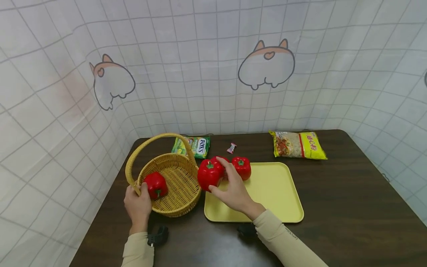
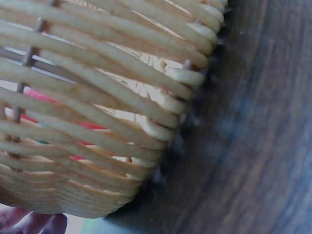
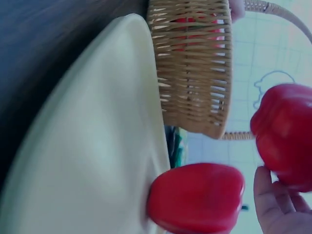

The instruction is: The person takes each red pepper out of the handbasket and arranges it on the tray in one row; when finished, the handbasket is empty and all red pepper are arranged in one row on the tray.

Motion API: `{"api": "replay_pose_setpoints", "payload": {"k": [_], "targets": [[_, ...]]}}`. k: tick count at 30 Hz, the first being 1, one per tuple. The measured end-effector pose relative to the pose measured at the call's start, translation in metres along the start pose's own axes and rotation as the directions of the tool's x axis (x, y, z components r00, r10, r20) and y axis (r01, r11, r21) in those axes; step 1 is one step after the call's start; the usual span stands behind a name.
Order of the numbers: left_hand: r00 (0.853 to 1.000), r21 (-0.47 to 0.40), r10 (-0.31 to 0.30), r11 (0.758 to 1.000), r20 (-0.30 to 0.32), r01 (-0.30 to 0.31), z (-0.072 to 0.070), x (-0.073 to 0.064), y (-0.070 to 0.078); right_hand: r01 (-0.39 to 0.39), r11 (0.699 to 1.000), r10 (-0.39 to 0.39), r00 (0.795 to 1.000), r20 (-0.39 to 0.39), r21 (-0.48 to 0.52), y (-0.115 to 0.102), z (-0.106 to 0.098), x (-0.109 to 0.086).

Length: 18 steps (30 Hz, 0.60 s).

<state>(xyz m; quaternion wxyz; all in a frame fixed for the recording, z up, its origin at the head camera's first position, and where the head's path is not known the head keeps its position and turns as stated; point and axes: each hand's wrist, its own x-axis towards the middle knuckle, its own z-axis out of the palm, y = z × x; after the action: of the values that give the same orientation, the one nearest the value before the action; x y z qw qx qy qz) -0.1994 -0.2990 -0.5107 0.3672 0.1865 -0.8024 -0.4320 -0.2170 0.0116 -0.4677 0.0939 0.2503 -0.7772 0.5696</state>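
Head view, L to R: L grip [image 1: 138,203], clamped on the basket [image 1: 182,183] at its rim near the foot of the handle [image 1: 166,135], prob. to steady light wicker. Inside by the L wall: a tipped pepper [image 1: 155,184], stem toward the person. Behind basket: green packet [image 1: 200,145]. Next, the held pepper [image 1: 209,177], stem up, seen over the L edge of the tray [image 1: 273,193]; R wrist view shows it raised off the tray. R grip [image 1: 234,191] is clamped on it, thumb near side, fingers far side, pepper at fingertips L of palm, prob. so its front is unobstructed. Partly hidden behind: another pepper [image 1: 222,158]. Farther back: candy [image 1: 231,148]. Tray's far L corner: upright pepper [image 1: 242,168]. Tray sits beside basket, prob. for easy reach. Far R on table [image 1: 347,193]: yellow bag [image 1: 297,144].
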Motion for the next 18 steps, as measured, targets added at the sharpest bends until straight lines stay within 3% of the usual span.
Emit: {"api": "replay_pose_setpoints", "payload": {"k": [7,11,18], "targets": [[1.000,-0.001,0.013,1.000,-0.011,-0.013,0.002,0.001,-0.001,-0.015,1.000,0.015,1.000,0.015,0.003,-0.007,-0.026,-0.018],[1.000,0.005,0.021,1.000,-0.011,-0.020,0.002,0.000,-0.002,0.025,0.999,-0.026,0.999,-0.031,-0.029,0.010,-0.035,-0.025],[0.999,0.007,0.034,0.999,-0.006,-0.034,0.001,0.001,-0.002,-0.017,0.997,0.022,0.997,-0.080,0.069,0.018,-0.060,-0.034]]}}
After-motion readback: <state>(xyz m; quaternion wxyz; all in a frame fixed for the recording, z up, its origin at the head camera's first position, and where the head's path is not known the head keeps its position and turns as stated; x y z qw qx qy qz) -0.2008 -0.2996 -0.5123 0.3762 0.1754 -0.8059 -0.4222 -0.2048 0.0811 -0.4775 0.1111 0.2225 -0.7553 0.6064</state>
